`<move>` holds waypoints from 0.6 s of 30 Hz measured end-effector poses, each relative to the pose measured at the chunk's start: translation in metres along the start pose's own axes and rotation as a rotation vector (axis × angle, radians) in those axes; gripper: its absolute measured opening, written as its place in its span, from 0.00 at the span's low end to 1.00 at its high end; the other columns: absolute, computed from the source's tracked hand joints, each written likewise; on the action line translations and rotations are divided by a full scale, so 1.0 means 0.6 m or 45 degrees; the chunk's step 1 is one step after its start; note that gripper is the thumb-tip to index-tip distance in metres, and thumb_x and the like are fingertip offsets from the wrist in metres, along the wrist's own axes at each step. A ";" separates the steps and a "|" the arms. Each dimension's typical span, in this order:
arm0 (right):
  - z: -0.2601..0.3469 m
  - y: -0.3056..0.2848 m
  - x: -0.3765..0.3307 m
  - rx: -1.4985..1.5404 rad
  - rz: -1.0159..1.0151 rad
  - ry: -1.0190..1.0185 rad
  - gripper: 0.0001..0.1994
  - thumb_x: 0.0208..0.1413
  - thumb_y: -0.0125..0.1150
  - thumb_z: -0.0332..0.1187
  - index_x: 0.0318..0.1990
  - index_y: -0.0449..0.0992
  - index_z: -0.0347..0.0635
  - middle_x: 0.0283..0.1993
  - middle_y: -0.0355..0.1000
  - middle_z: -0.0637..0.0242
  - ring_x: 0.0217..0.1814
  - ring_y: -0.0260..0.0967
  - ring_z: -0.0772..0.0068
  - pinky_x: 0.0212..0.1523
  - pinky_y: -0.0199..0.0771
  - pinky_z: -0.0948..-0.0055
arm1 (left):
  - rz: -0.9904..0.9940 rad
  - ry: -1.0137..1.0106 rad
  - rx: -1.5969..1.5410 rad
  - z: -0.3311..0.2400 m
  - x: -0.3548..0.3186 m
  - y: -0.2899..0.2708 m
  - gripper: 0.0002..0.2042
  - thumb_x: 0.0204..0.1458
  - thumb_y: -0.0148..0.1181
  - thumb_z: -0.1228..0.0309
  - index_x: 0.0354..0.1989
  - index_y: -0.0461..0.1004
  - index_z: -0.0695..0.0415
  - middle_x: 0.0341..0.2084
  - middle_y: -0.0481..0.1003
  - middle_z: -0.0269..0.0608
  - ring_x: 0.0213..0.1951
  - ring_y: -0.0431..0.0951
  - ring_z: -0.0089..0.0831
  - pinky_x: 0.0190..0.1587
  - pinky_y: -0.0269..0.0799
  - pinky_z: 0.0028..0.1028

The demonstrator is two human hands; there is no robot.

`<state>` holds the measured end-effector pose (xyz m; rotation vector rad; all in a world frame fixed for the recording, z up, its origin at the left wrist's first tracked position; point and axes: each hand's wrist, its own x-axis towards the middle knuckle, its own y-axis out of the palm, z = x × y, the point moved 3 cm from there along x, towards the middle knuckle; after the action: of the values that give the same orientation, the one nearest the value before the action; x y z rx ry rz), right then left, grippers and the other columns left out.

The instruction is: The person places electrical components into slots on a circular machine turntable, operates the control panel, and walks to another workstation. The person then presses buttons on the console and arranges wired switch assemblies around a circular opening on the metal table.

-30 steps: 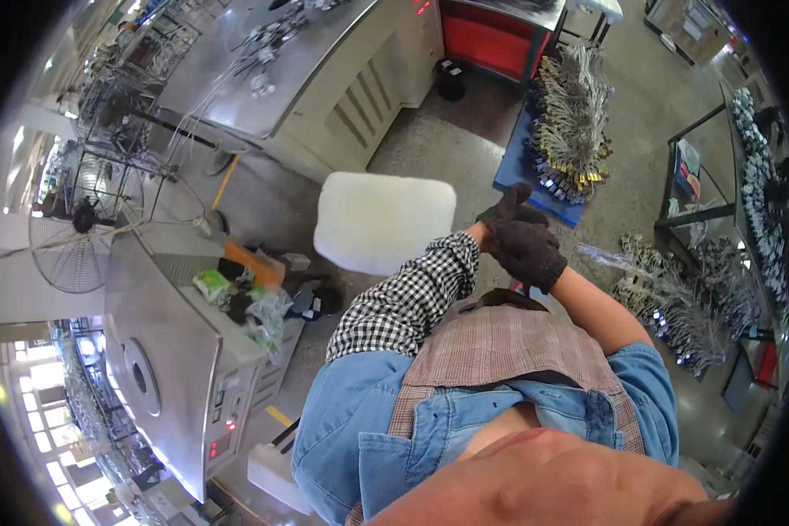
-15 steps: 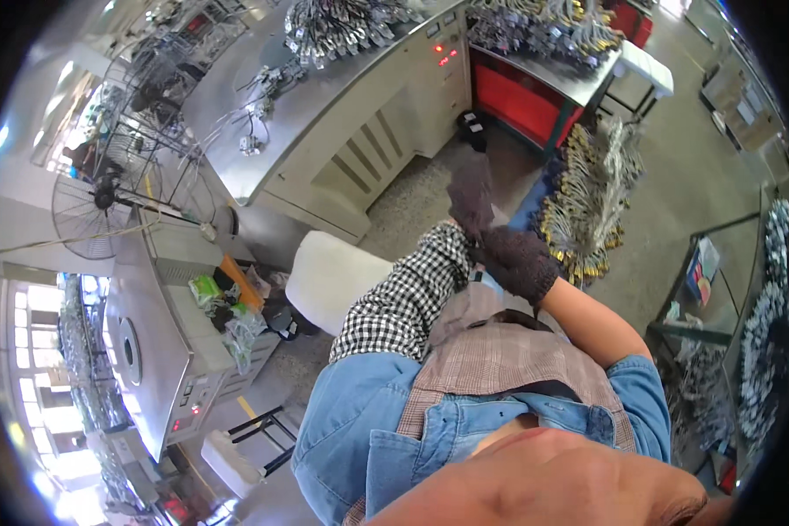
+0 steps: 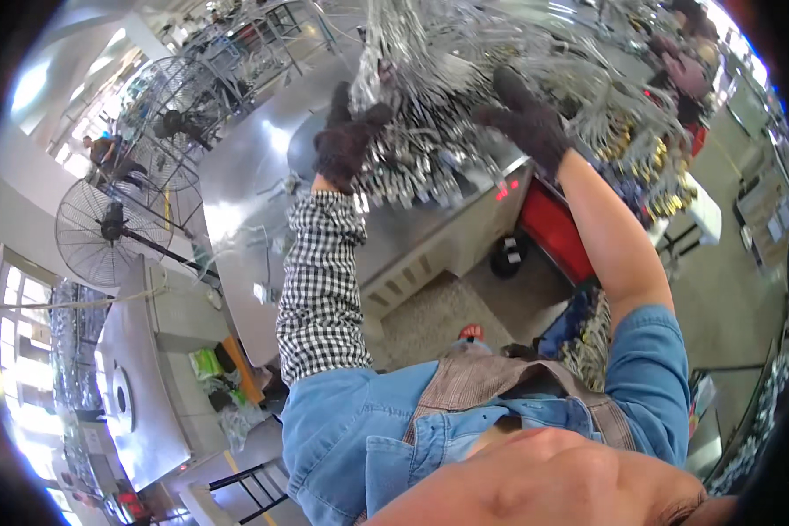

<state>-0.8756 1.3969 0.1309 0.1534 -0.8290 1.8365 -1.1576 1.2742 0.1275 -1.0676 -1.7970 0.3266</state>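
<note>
Both of my hands wear dark knitted gloves and reach forward over a metal-topped bench (image 3: pixel 237 254). A large heap of silvery cables with shiny metal ends (image 3: pixel 421 167) lies on it between them. My left hand (image 3: pixel 344 145), below a black-and-white checked sleeve, is at the heap's left side with thumb and fingers apart. Whether it touches the cables is hard to tell. My right hand (image 3: pixel 530 123) is spread open at the heap's right side, its fingers pointing inward over the cables. Neither hand holds anything that I can see.
More cables with gold-coloured ends (image 3: pixel 640 167) pile up to the right, above a red panel (image 3: pixel 557 232). A few small loose parts (image 3: pixel 267 289) lie on the bench's left. A standing fan (image 3: pixel 112 221) is at the left. Another person (image 3: pixel 688 70) is at the far right.
My hands were together in front of my waist. They have parted and stretched forward to both sides of the cable heap. The view has moved closer to the bench.
</note>
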 end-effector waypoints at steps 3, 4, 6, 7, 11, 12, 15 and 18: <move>0.022 0.072 0.209 0.264 0.311 -0.035 0.33 0.48 0.61 0.57 0.56 0.69 0.43 0.53 0.70 0.50 0.58 0.65 0.56 0.58 0.62 0.63 | 0.026 -0.072 -0.976 0.045 0.048 0.025 0.37 0.50 0.63 0.76 0.68 0.50 0.55 0.45 0.76 0.49 0.41 0.79 0.34 0.43 0.75 0.25; 0.014 0.088 0.258 0.263 0.323 -0.228 0.29 0.51 0.59 0.54 0.55 0.70 0.44 0.53 0.70 0.53 0.57 0.66 0.58 0.57 0.62 0.65 | 0.042 -0.211 -0.949 0.041 0.070 0.035 0.38 0.48 0.65 0.75 0.67 0.51 0.55 0.46 0.75 0.50 0.41 0.79 0.33 0.43 0.75 0.26; 0.020 0.149 0.316 0.681 0.440 0.059 0.24 0.60 0.52 0.47 0.58 0.69 0.40 0.58 0.68 0.67 0.61 0.60 0.76 0.60 0.59 0.74 | -0.008 -0.145 -0.681 0.014 0.095 0.032 0.41 0.46 0.68 0.72 0.68 0.50 0.55 0.47 0.75 0.49 0.42 0.78 0.32 0.44 0.74 0.28; 0.036 0.171 0.326 0.685 0.484 0.050 0.24 0.60 0.52 0.47 0.58 0.69 0.40 0.58 0.68 0.67 0.61 0.60 0.76 0.60 0.59 0.74 | -0.020 -0.217 -0.634 0.023 0.103 0.034 0.41 0.45 0.68 0.72 0.68 0.51 0.55 0.46 0.76 0.48 0.43 0.78 0.32 0.45 0.74 0.29; 0.090 0.207 0.295 1.033 0.387 0.325 0.21 0.59 0.55 0.47 0.53 0.73 0.42 0.49 0.73 0.67 0.49 0.69 0.74 0.52 0.69 0.72 | -0.242 -0.368 -0.359 -0.034 0.149 0.032 0.25 0.46 0.64 0.60 0.54 0.68 0.54 0.39 0.77 0.43 0.40 0.78 0.38 0.43 0.73 0.35; 0.109 0.200 0.274 1.002 0.354 0.422 0.21 0.59 0.55 0.47 0.53 0.73 0.42 0.48 0.73 0.67 0.48 0.70 0.74 0.51 0.70 0.72 | -0.383 -0.255 -0.234 -0.025 0.156 0.051 0.23 0.46 0.62 0.58 0.50 0.71 0.54 0.37 0.77 0.44 0.38 0.77 0.40 0.40 0.72 0.38; 0.035 0.194 0.256 1.491 0.141 0.516 0.21 0.60 0.54 0.48 0.52 0.72 0.42 0.46 0.73 0.63 0.45 0.71 0.69 0.47 0.72 0.70 | -0.655 0.080 0.080 -0.054 0.148 0.096 0.24 0.43 0.58 0.53 0.44 0.72 0.58 0.34 0.73 0.46 0.36 0.74 0.43 0.34 0.69 0.40; -0.007 0.125 0.201 1.778 0.538 0.446 0.24 0.61 0.51 0.48 0.57 0.68 0.40 0.50 0.71 0.57 0.45 0.71 0.64 0.48 0.71 0.66 | -0.911 0.378 0.487 -0.148 0.085 0.103 0.26 0.42 0.57 0.51 0.41 0.71 0.63 0.34 0.72 0.49 0.36 0.74 0.43 0.33 0.68 0.39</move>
<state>-0.9907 1.4783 0.1492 0.5299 0.8319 2.4324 -1.0575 1.3291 0.1621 -0.1595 -1.6364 0.0586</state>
